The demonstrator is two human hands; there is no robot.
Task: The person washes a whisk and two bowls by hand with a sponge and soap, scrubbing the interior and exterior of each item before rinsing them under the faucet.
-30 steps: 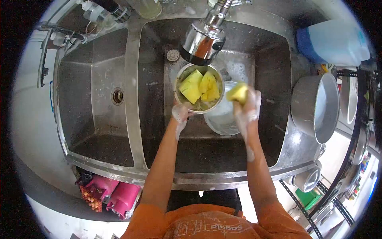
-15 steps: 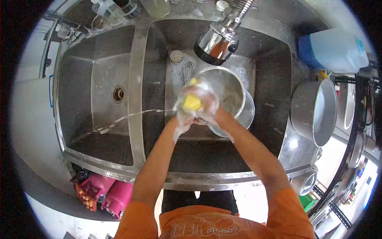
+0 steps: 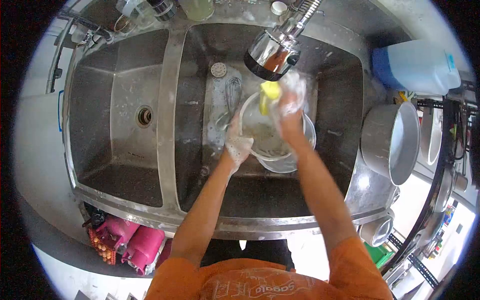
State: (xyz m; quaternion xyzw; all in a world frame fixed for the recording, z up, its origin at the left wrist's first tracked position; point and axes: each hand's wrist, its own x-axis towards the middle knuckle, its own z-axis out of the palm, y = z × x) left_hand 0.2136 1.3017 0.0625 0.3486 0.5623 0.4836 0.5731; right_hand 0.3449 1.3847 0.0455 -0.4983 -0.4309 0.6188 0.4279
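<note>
My left hand, wet with suds, grips the left rim of a round, light-rimmed bowl in the right sink basin. Foam covers my right hand, which is blurred at the bowl's upper right edge. It holds a yellow sponge that reaches over the rim. Partly beneath the bowl lies a metal lid or shallow dish. A whisk rests left of the bowl, with a round drain cover above it.
The chrome faucet head hangs over the basin. Left is a second basin with a drain. A large pot and a blue liquid jug stand on the right. Bottles line the back edge.
My hands have parted. The left moved down onto the bowl's rim, and the right moved up and right with the sponge. The bowl shifted slightly left and down.
</note>
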